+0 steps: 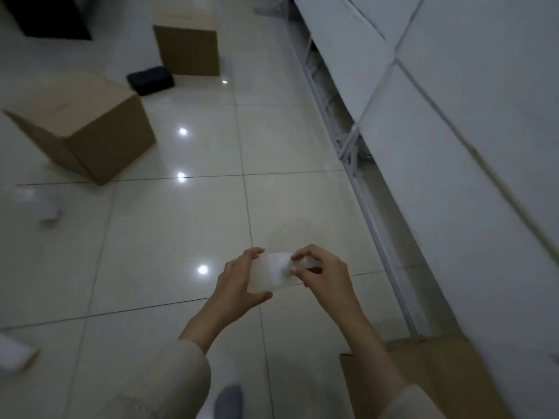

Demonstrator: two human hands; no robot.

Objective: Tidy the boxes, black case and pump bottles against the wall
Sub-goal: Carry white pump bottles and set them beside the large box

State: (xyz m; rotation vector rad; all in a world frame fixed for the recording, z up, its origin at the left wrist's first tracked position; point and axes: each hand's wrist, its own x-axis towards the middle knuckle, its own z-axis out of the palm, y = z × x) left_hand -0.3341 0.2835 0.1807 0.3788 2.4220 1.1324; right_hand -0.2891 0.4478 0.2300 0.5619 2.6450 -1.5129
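Both hands hold a translucent white pump bottle (273, 272) low over the tiled floor. My left hand (239, 282) grips its body between fingers and thumb. My right hand (320, 272) pinches the pump top at the bottle's right end. A large cardboard box (87, 128) lies tilted on the floor at the left. A second cardboard box (189, 48) stands farther back, with the black case (150, 80) on the floor just in front of it. A third cardboard box (435, 379) sits at the bottom right beside the wall (453, 116).
The white panelled wall runs diagonally along the right, with a white metal frame (351, 146) at its foot. Blurred white objects lie at the left edge, one (45, 207) mid-height and another (12, 352) lower down. My grey-socked foot (228, 400) shows at the bottom.
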